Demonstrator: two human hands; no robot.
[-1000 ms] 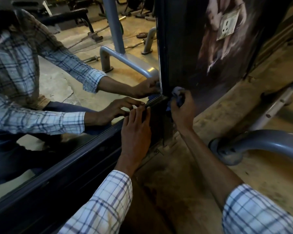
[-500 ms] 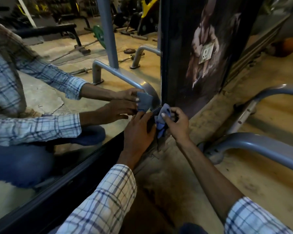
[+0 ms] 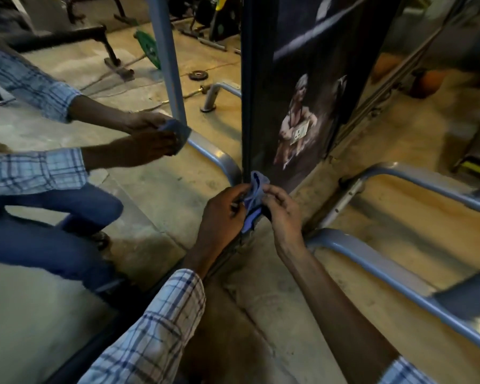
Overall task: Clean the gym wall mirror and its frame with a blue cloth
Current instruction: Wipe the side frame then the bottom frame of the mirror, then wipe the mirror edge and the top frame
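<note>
The wall mirror (image 3: 108, 189) fills the left half of the view and reflects my arms, my legs and the gym floor. Its dark frame (image 3: 248, 112) rises as a vertical bar at the centre and runs along the bottom edge toward the lower left. Both hands hold the crumpled blue cloth (image 3: 257, 189) just in front of the frame's lower right corner, off the glass. My left hand (image 3: 223, 214) grips its left side. My right hand (image 3: 281, 209) pinches its right side. Part of the cloth hangs down between the hands.
A dark poster wall with a white socket (image 3: 299, 133) stands right of the frame. Blue-grey machine tubes (image 3: 372, 261) curve across the concrete floor at right. A second machine leg (image 3: 352, 189) slants close to my right hand. An orange ball (image 3: 427, 81) lies far right.
My right hand lifted the cloth off the frame corner. My left hand left the frame and took hold of the cloth too. The view pulled back and tilted up.
</note>
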